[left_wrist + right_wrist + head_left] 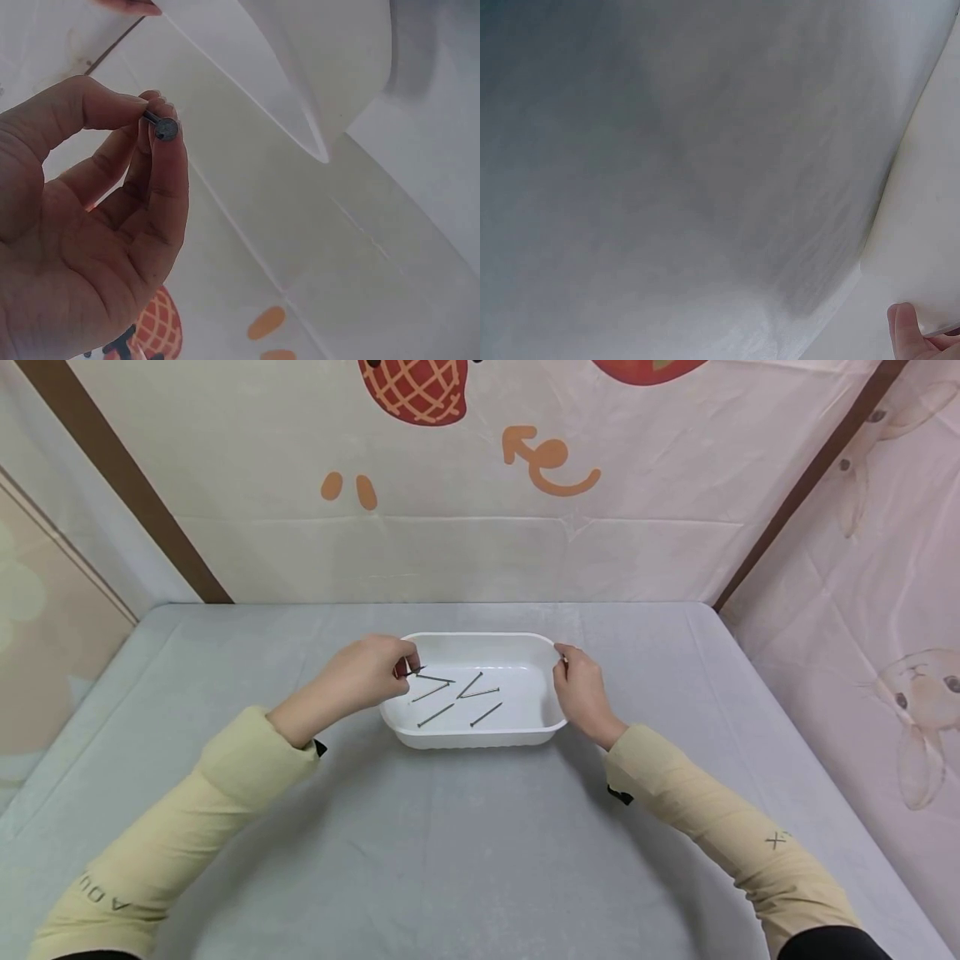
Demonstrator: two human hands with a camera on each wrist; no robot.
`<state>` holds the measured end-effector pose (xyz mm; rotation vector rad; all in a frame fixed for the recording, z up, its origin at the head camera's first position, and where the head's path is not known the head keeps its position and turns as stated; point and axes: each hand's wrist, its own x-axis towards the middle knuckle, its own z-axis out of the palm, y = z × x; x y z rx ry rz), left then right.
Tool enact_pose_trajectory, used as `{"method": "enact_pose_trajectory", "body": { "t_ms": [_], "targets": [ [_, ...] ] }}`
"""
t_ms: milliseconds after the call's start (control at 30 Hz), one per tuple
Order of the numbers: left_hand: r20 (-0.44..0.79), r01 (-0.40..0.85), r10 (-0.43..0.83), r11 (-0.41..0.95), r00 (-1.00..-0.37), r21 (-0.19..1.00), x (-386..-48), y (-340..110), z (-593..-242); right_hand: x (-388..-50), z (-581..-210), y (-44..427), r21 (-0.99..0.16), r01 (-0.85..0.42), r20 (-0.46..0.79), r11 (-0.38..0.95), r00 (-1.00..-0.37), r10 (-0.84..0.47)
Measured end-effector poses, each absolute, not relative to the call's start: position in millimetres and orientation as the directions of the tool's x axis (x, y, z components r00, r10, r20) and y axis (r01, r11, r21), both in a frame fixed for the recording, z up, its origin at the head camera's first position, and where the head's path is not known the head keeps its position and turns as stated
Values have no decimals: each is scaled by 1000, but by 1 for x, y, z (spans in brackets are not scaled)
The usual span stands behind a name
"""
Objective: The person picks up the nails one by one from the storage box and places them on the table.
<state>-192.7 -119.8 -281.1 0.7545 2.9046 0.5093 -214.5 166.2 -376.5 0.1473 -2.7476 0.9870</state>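
Observation:
A white rectangular tray (525,695) stands on the cloth-covered table, with several thin metal nails (486,714) lying loose on its bottom. Over the tray's left side, my left hand (367,672) pinches a nail between thumb and fingertips. Its round flat head (166,129) faces the left wrist camera, where the tray's pale corner (319,142) also shows. On the tray's right, my right hand (586,695) grips the rim, thumb and fingers at the edge. Only some fingers of that hand (909,334) appear in the right wrist view's lower corner.
A grey-blue cloth covers the table (465,843). Behind it hangs a pale curtain (465,556) printed with fruit and orange shapes. A curtain with rabbit prints (862,635) hangs along the right side.

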Motion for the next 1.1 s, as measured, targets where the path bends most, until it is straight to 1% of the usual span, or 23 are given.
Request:
{"method": "enact_pose_trajectory", "body": {
  "t_ms": [1100],
  "targets": [
    [-36,358,407,837,-913,413,-198,-157,-286,-215,-377,167,-604,-171,245,779,-969,-23]
  ]
}}
